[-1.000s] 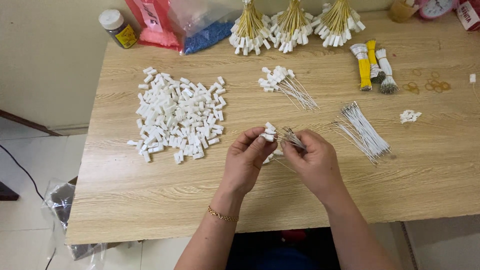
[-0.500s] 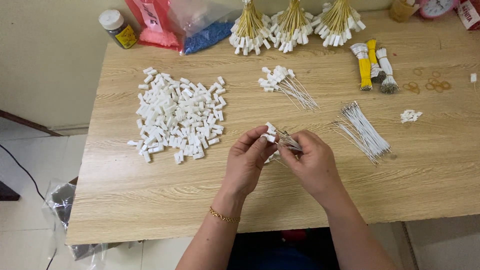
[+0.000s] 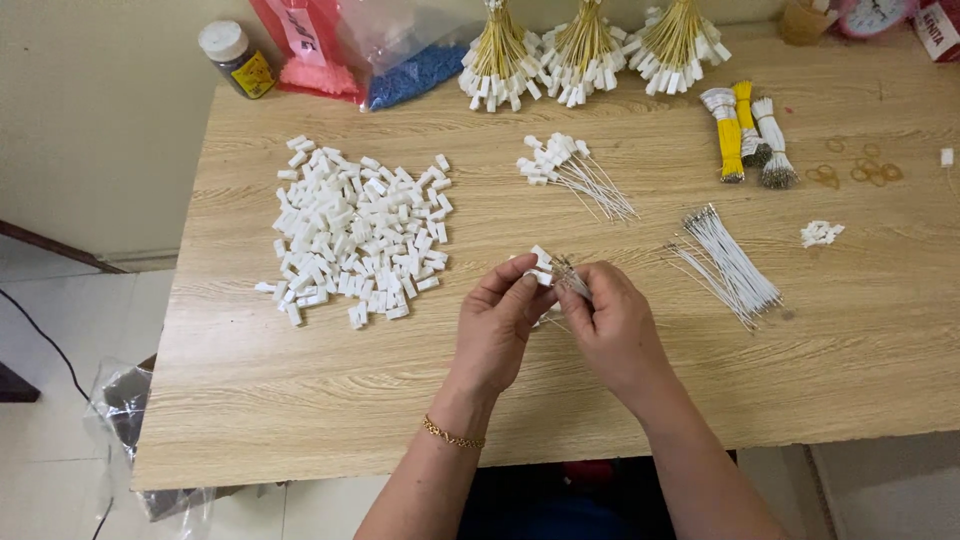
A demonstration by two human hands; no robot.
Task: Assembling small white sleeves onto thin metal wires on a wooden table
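Note:
My left hand [image 3: 497,322] pinches a small white plastic connector [image 3: 541,262] over the middle of the wooden table [image 3: 300,400]. My right hand [image 3: 617,322] holds a thin bunch of white wires with metal tips [image 3: 569,274] right against that connector. The two hands touch each other. A big heap of loose white connectors [image 3: 353,228] lies left of my hands. A fan of loose white wires [image 3: 728,262] lies to the right. A small group of wires fitted with connectors [image 3: 570,172] rests farther back.
Three bundles of yellow wires with white connectors [image 3: 585,50] line the far edge. Tied yellow and white wire bundles [image 3: 745,135], rubber bands [image 3: 860,168] and a few white pieces [image 3: 820,233] sit at the right. A jar [image 3: 235,58] and plastic bags [image 3: 390,45] stand back left.
Both hands stay together at the same spot; the fingers shift slightly around the connector and wires. Nothing else on the table has moved.

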